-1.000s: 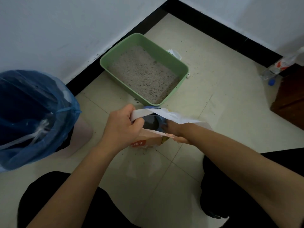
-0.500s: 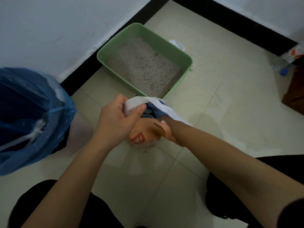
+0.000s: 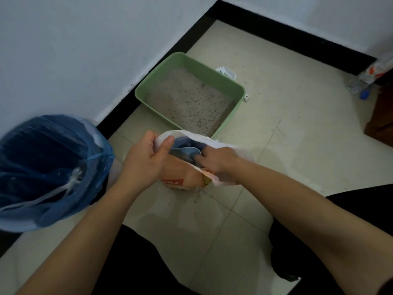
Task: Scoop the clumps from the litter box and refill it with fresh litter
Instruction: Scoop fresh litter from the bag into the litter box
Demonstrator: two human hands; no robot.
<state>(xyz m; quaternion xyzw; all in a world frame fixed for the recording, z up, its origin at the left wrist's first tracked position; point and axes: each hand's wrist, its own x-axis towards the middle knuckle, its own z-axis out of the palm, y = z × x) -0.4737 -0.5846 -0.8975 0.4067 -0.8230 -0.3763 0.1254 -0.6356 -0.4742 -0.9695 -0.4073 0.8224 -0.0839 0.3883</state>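
Note:
A green litter box (image 3: pixel 239 107) with grey speckled litter stands on the tiled floor against the wall. In front of it sits an orange and white litter bag (image 3: pixel 182 177). My left hand (image 3: pixel 146 160) grips the white rim of the bag's mouth, thumb over the edge. My right hand (image 3: pixel 214 159) reaches into the mouth and holds a light blue scoop (image 3: pixel 185 152); its fingers are partly hidden by the bag.
A bin lined with a blue bag (image 3: pixel 49 169) stands at the left by the wall. A white scoop holder (image 3: pixel 227 72) sits behind the box. A plastic bottle (image 3: pixel 370 77) and brown furniture (image 3: pixel 382 116) are at the right. My dark-clothed knees fill the bottom.
My right hand has come up inside the bag's mouth and the light blue scoop now shows. The view has shifted back, so the box sits lower in frame.

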